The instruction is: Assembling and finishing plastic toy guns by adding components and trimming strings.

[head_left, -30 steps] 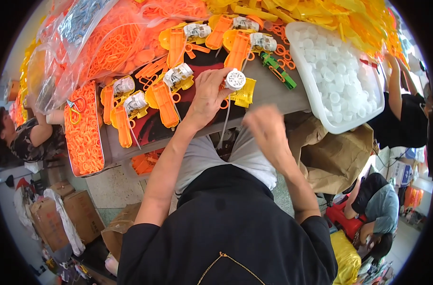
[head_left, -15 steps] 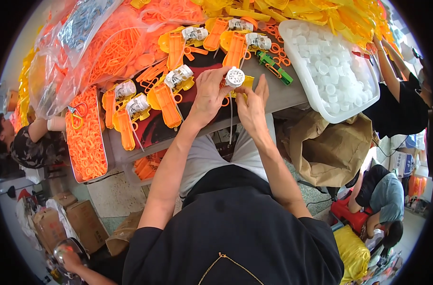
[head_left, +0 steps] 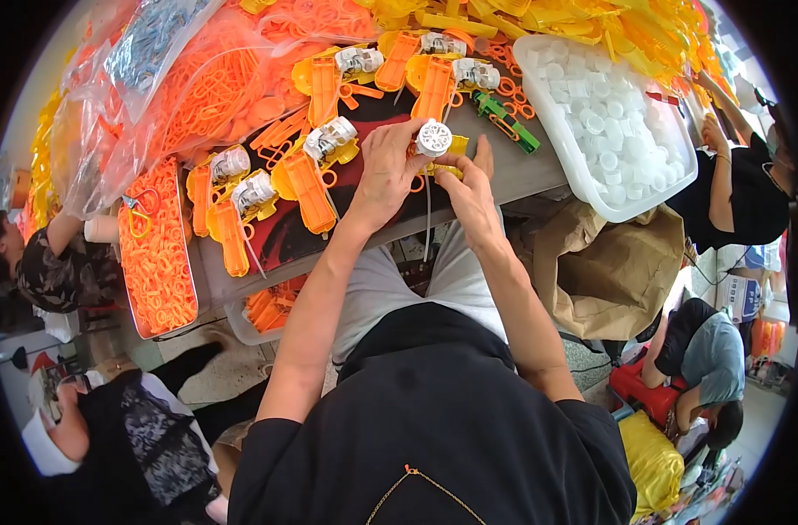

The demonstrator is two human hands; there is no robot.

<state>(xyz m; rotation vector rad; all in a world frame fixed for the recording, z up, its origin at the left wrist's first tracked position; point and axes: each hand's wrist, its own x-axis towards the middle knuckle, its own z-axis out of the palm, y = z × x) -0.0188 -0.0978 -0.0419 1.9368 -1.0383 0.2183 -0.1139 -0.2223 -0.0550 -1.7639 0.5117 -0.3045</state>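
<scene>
Over the near edge of the table, my left hand (head_left: 386, 173) is closed round a toy assembly and keeps its white round cap (head_left: 434, 138) facing up. My right hand (head_left: 470, 199) pinches the yellow shell (head_left: 456, 150) of that same assembly, with its other fingers behind it. A thin pale strip (head_left: 428, 219) dangles below, and an orange ring shows between my hands. To the left lie several similar yellow shell halves, each fitted with an orange piece (head_left: 310, 192) and a white cylinder (head_left: 331, 136). My fingers hide much of the held assembly.
An orange-parts tray (head_left: 191, 289) with scissors (head_left: 140, 213) stands left; a white bin (head_left: 622, 214) of clear caps stands right, above a paper bag (head_left: 591, 289). A green tool (head_left: 506, 122) lies beyond my hands. Co-workers sit around; one person (head_left: 136, 437) is behind left.
My right fingers have shifted slightly on the yellow shell; my left hand holds nearly still. A person has come into view at the lower left, and the co-worker at right has moved their arms.
</scene>
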